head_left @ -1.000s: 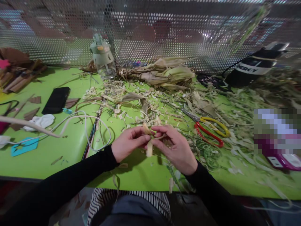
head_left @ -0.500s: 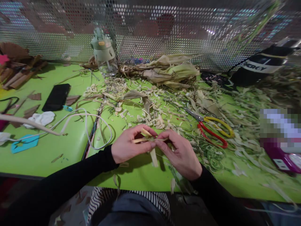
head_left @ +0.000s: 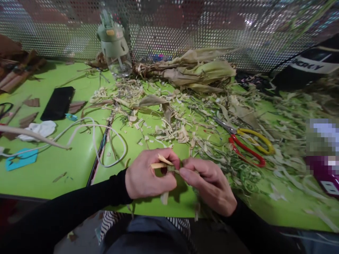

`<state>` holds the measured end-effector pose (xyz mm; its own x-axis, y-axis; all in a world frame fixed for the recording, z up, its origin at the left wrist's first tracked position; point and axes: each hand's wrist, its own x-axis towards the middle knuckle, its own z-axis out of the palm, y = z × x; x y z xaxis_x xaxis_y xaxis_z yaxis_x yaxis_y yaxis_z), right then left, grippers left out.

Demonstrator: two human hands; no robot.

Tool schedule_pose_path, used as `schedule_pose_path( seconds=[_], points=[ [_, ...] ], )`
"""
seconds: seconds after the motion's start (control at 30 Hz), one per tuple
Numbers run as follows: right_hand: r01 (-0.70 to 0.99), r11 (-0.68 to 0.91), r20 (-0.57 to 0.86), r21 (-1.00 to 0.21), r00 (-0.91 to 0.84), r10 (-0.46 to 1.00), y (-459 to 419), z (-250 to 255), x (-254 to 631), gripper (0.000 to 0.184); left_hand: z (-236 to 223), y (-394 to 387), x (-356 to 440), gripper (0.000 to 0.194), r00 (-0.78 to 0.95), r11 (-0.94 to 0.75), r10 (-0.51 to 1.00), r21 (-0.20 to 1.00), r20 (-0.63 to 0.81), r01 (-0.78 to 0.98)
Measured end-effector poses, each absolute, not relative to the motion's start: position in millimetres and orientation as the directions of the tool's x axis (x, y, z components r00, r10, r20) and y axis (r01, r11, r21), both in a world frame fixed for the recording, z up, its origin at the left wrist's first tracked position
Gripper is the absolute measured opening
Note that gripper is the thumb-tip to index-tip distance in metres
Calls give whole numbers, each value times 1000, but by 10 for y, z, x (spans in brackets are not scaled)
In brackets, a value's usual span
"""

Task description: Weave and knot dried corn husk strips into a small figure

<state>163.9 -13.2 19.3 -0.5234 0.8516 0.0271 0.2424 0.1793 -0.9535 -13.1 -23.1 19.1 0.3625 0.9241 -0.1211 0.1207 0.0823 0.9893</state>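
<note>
My left hand (head_left: 150,173) is closed around several pale corn husk strips (head_left: 159,165), whose ends stick out between thumb and fingers. Below that hand a lighter strip end hangs down. Thumb and fingers of my right hand (head_left: 209,181) pinch the other end of a greenish husk strip (head_left: 173,169) that comes out of the left-hand grip. A small gap separates the two hands. Fingers cover most of the spot where the strips meet. Beyond the right hand lie scissors (head_left: 233,131) with one red and one yellow handle.
Husk scraps (head_left: 182,135) litter the green table (head_left: 63,180). At the back lie a bundle of dried corn husks (head_left: 196,72) and a drink bottle (head_left: 115,49), before a perforated metal screen (head_left: 169,31). A phone (head_left: 57,103) and white cable (head_left: 124,151) lie left.
My hands have drawn slightly apart, the right one shifting right and down. My left hand has turned, and the hanging strip end now shows further left and lower. The camera view has shifted a little.
</note>
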Motion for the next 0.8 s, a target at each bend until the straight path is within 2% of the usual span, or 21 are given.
schedule_pose_path(
  seconds=[0.1,0.17,0.27,0.33,0.37,0.4,0.47,0.53,0.63,0.7,0.8],
  points=[
    [284,210,34,-936,-520,853,-85,195,1647,33,158,-178,-158,13,374,146,911,985,-171,96],
    [359,260,54,-897,-495,867,-30,197,1652,33,118,-125,-165,13,347,222,914,975,-209,5],
    [438,361,152,-823,-443,884,35,175,1650,30,84,-48,-161,17,384,361,883,913,-269,-191],
    [477,439,262,-761,-392,882,46,144,1639,18,88,-19,-162,23,369,406,882,871,-293,-278],
    [496,489,327,-718,-380,865,40,127,1631,9,93,-14,-165,25,351,413,886,858,-302,-306],
    [510,548,396,-664,-381,835,28,111,1623,10,97,-14,-171,27,332,414,892,850,-308,-324],
    [521,669,514,-530,-430,742,-3,88,1613,30,96,-16,-190,28,310,405,901,849,-305,-341],
    [530,753,573,-389,-501,649,-23,81,1616,35,81,-12,-214,31,314,395,903,853,-293,-340],
    [556,795,594,-242,-564,574,-17,88,1636,29,56,10,-241,36,324,391,900,868,-291,-307],
    [537,808,592,-242,-578,562,4,92,1640,24,55,22,-245,35,332,384,899,879,-287,-281],
    [493,773,586,-399,-512,629,25,91,1617,13,88,19,-231,29,334,362,904,893,-267,-266]
  ],
)
